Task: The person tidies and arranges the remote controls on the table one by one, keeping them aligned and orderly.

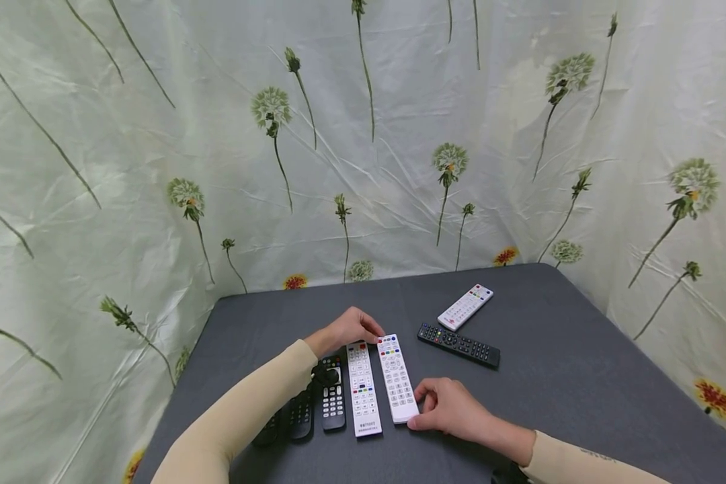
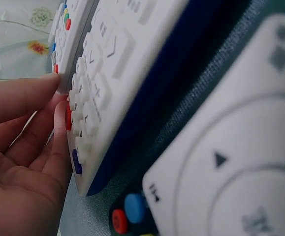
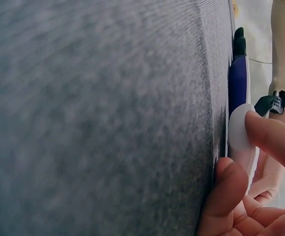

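Observation:
A white remote control [image 1: 397,380] lies lengthwise on the grey-topped table, its top end by my left hand [image 1: 352,328], whose thumb and fingertips pinch that end. At its lower end my right hand [image 1: 454,411] grips the corner between thumb and curled fingers; the right wrist view shows the thumb on the remote's rounded white end [image 3: 239,129]. Just to the left lies a second white remote [image 1: 363,396], whose dark blue underside edge shows in the left wrist view. Beside that rests a black remote with a white button panel [image 1: 333,403].
Two more black remotes, one a longer black remote [image 1: 301,415], lie at the left, partly hidden under my left sleeve. Farther back on the right are a black remote [image 1: 458,345] and a smaller white remote [image 1: 466,307]. A flower-printed curtain [image 1: 399,168] hangs behind the table [image 1: 556,349].

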{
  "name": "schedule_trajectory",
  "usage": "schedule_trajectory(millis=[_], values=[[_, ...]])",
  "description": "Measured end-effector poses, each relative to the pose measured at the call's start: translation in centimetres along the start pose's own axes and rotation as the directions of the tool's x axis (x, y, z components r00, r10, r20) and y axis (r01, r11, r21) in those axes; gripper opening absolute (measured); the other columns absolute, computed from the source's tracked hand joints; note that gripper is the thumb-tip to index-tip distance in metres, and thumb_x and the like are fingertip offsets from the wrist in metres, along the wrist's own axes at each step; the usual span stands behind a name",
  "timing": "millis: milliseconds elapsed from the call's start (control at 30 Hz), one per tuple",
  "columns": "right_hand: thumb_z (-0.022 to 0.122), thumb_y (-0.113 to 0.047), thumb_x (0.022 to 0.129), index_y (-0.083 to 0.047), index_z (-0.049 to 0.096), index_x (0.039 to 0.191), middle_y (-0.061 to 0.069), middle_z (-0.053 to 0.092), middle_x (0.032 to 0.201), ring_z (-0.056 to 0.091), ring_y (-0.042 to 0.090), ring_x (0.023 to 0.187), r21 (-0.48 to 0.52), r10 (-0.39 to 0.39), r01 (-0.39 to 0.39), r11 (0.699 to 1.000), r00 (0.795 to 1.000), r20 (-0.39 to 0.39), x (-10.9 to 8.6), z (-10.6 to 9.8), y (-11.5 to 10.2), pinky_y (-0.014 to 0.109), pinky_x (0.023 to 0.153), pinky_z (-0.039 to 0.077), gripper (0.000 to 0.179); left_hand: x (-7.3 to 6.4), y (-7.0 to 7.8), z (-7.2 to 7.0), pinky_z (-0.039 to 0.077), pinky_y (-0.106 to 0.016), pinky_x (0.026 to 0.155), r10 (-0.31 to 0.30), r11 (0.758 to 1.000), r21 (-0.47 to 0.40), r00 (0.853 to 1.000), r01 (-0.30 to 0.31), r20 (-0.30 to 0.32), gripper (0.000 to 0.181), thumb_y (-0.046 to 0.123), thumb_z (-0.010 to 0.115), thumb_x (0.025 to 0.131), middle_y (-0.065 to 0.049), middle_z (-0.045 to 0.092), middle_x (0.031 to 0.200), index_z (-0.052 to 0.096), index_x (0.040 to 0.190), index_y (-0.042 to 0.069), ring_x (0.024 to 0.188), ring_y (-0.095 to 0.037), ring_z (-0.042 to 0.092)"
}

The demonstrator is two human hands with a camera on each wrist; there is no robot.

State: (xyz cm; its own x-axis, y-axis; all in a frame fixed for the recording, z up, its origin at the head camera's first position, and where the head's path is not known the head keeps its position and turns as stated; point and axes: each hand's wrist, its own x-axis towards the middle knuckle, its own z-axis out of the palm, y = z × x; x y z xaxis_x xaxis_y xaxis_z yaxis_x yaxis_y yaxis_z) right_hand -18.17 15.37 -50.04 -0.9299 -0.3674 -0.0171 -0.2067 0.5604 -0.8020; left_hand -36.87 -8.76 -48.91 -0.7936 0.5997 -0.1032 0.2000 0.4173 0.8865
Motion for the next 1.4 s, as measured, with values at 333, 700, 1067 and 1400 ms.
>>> schedule_trajectory(millis=[333, 700, 1067, 1400], values=[[0.088, -0.041, 0.072, -0.018, 0.065, 0.089, -0.013, 0.056, 0.061, 0.049, 0.003, 0.052, -0.125, -0.031, 0.03, 0.992, 0.999, -0.006, 0.05, 0.2, -0.21, 0.022, 0.047, 0.038, 0.037, 0.0, 0.01, 0.13, 0.057, -0.035, 0.07, 0.001, 0.999, 0.038, 1.0, -0.001, 0.018, 0.014, -0.001, 0.077, 0.086, -0.002, 0.075, 0.093, 0.082, 0.095, 0.009, 0.082, -0.02, 0.069], [0.088, -0.04, 0.073, -0.02, 0.064, 0.082, -0.013, 0.055, 0.059, 0.048, 0.002, 0.052, -0.146, -0.05, 0.052, 0.988, 0.999, 0.019, -0.32, -0.03, -0.44, 0.021, 0.047, 0.035, 0.032, -0.53, 0.25, 0.58, 0.055, -0.033, 0.066, -0.022, 0.999, 0.031, 1.0, 0.022, 0.006, 0.015, 0.0, 0.077, 0.086, -0.003, 0.075, 0.095, 0.082, 0.097, 0.01, 0.079, -0.02, 0.069], [0.088, -0.038, 0.073, -0.019, 0.065, 0.082, -0.013, 0.054, 0.058, 0.047, 0.002, 0.052, -0.138, -0.056, 0.059, 0.989, 0.998, 0.03, -0.3, -0.05, -0.43, 0.021, 0.047, 0.034, 0.032, -0.44, -0.01, 0.49, 0.054, -0.034, 0.065, -0.035, 0.999, 0.02, 0.999, 0.035, 0.006, 0.014, 0.001, 0.078, 0.085, -0.003, 0.075, 0.093, 0.082, 0.095, 0.01, 0.078, -0.021, 0.068], [0.088, -0.039, 0.074, -0.019, 0.065, 0.083, -0.013, 0.054, 0.059, 0.047, 0.002, 0.052, -0.122, -0.05, 0.056, 0.991, 0.998, 0.047, -0.18, -0.2, -0.12, 0.021, 0.047, 0.034, 0.032, -0.45, 0.0, 0.52, 0.054, -0.033, 0.065, -0.033, 0.999, 0.031, 0.999, 0.033, 0.005, 0.014, 0.001, 0.078, 0.086, -0.002, 0.075, 0.092, 0.082, 0.095, 0.011, 0.078, -0.021, 0.068]])
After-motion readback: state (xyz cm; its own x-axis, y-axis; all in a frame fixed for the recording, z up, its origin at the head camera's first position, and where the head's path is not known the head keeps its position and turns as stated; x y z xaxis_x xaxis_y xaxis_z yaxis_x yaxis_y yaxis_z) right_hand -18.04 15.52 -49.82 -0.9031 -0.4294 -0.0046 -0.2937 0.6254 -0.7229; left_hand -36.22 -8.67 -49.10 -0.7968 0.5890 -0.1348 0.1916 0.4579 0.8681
